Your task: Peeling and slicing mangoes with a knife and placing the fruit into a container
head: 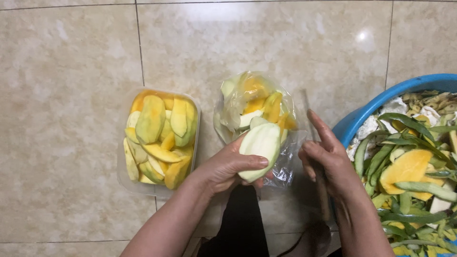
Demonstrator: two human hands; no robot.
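Nearest the camera, the left hand (223, 169) is curled around a peeled mango (260, 148), pale green-white, with the thumb laid across its lower front and the fingers behind. The fruit's long axis runs up and slightly to the right, its narrow lower end at the palm and its broad end pointing away from the person. The right hand (328, 159) is just beside it to the right, not touching it; its fingers are loosely bent around a slim knife (315, 143) whose blurred blade points away from the body — how firm that grip is cannot be told. So the fruit lies left of the blade hand, held by the left alone.

Just beyond the mango sits a clear plastic bag (254, 112) of yellow slices on the tiled floor (71, 57). Further left is a clear tub (123, 171) full of slices. At the right edge, a blue basin (366, 112) holds green peels and scraps.
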